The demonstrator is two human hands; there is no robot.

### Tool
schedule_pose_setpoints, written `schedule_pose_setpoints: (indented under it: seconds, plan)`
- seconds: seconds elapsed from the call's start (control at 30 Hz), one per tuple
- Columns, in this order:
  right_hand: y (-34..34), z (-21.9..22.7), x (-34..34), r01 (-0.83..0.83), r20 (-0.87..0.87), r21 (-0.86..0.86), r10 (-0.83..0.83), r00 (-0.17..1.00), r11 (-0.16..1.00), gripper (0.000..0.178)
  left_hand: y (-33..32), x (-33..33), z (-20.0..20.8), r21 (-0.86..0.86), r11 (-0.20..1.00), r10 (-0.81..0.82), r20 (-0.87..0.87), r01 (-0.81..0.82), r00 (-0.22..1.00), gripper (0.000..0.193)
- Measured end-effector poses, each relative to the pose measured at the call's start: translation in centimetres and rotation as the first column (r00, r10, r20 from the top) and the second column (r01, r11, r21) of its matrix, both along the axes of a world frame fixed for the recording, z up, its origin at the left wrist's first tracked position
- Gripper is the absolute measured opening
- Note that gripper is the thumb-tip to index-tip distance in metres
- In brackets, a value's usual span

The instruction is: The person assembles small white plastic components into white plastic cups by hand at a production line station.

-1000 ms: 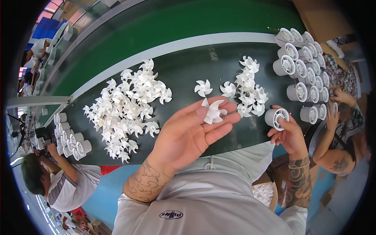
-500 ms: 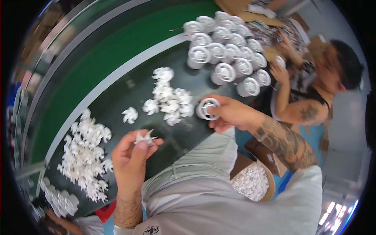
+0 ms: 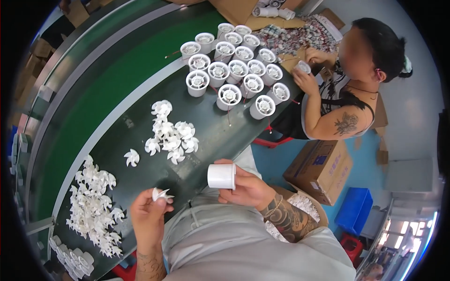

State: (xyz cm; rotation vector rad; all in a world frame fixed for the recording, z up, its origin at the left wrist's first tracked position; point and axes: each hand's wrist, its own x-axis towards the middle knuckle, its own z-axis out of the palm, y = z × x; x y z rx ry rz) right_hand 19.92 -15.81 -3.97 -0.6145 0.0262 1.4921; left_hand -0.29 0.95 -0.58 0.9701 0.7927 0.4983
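Note:
My left hand point(image 3: 149, 213) pinches a small white fan impeller point(image 3: 162, 194) with pointed blades, just over the near edge of the dark table. My right hand point(image 3: 247, 188) is wrapped round a white cylindrical fan housing point(image 3: 220, 176), tipped so that its smooth side wall shows and its flanged rim lies toward my palm. The inside of that housing is hidden. A small heap of white impellers point(image 3: 168, 136) lies on the table beyond my hands, with one loose impeller point(image 3: 132, 158) to its left.
A larger impeller pile point(image 3: 93, 206) covers the table's left part. Several white fan housings point(image 3: 229, 96) with wires stand at the far right. A co-worker point(image 3: 337, 93) sits there holding a housing. Cardboard boxes point(image 3: 321, 168) and a blue bin point(image 3: 354, 210) stand on the floor.
My right hand has turned the housing from face-up to side-on and drawn it nearer to me. The left hand still pinches the impeller. The whole view has shifted.

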Motion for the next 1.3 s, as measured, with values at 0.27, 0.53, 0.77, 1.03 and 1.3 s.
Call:
schedule_pose_setpoints:
  seconds: [0.27,0.53,0.77,1.03,1.3]
  plan:
    - [-1.3,-0.1,-3.3,-0.074,-0.537,0.395,0.295,0.79,0.916,0.047,-1.5,2.9,1.5,0.487,0.804,-0.426,0.074,0.34,0.902,0.024]
    - [-2.2,-4.2,-6.3,0.163,-0.752,0.605,0.492,0.439,0.779,0.054,-2.4,2.4,2.4,0.418,0.812,-0.489,0.105,0.408,0.866,0.017]
    - [-0.5,-4.0,-6.5,0.086,-0.774,0.551,0.47,0.423,0.83,0.055,-2.7,1.1,1.3,0.573,0.731,-0.484,0.054,0.369,0.874,0.014]
    - [-0.4,-3.3,-7.1,-0.004,-0.765,0.516,0.463,0.448,0.856,0.057,-3.3,-0.4,0.2,0.428,0.866,-0.335,0.115,0.258,0.935,0.015]
    - [-0.6,-2.2,-6.6,-0.073,-0.753,0.481,0.454,0.477,0.874,0.058,-3.0,-0.9,-0.3,0.483,0.838,-0.338,0.094,0.254,0.937,0.015]
